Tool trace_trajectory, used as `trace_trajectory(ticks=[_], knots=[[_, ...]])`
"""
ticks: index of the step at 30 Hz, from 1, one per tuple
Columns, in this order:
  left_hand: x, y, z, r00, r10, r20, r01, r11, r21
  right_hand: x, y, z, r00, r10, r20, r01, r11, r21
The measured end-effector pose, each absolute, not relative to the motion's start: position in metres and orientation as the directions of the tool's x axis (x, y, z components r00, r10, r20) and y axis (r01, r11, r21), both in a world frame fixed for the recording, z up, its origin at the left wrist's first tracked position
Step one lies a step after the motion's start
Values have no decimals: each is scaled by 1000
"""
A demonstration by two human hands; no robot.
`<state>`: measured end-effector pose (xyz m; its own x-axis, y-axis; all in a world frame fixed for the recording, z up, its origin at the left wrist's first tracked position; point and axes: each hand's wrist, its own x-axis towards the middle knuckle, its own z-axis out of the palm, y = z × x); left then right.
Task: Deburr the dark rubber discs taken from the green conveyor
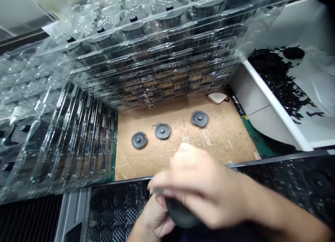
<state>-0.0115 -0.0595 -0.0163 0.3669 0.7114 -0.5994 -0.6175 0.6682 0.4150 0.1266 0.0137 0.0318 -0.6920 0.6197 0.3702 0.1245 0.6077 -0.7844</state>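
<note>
In front of me, low in the head view, my hands meet around a dark round rubber disc [181, 214]. My right hand [199, 182] is closed over its top and is blurred by motion. From below and to the left, my left hand [157, 217] grips it, with part of its fingers hidden behind the right. Beyond my hands, three similar black discs, each with a small metal nut or stud at its centre, lie on a cardboard sheet [183, 151]: a left disc [139, 140], a middle disc [162, 131] and a right disc [199, 118].
Tall stacks of clear plastic trays rise behind [157, 60] and at left [78, 130], holding black discs. At right, a white bin [274, 102] contains loose small black parts [280, 88]. A whitish wedge [217, 97] and black pen-like object [237, 102] lie nearby. Another tray [115, 214] sits below the table edge.
</note>
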Motion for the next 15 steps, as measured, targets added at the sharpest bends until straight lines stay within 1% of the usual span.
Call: trace_trajectory(ticks=[2,3,5,6,8,10,13,15], knots=[[-10,-56,-14,479,683,-552,-626,706,330,131,25,15,-578,785,223,226,417,-880],[-10,-54,-12,518,678,-522,-644,710,283,133,31,1,-519,844,135,282,318,-905],[-11,-51,-10,554,690,-466,-691,693,204,137,38,-31,-445,896,19,368,202,-907],[-12,-51,-10,566,696,-442,-708,685,173,138,38,-48,-430,903,-3,400,187,-897],[-14,-52,-12,573,709,-411,-728,671,140,139,32,-79,-392,920,3,447,194,-873],[-15,-54,-16,579,720,-382,-742,660,121,139,19,-96,-315,949,26,476,182,-861],[-19,-56,-18,591,723,-357,-734,665,133,142,0,-95,-211,975,68,476,163,-864],[-21,-58,-16,565,724,-394,-719,667,194,145,-11,-84,-201,976,81,464,168,-870]])
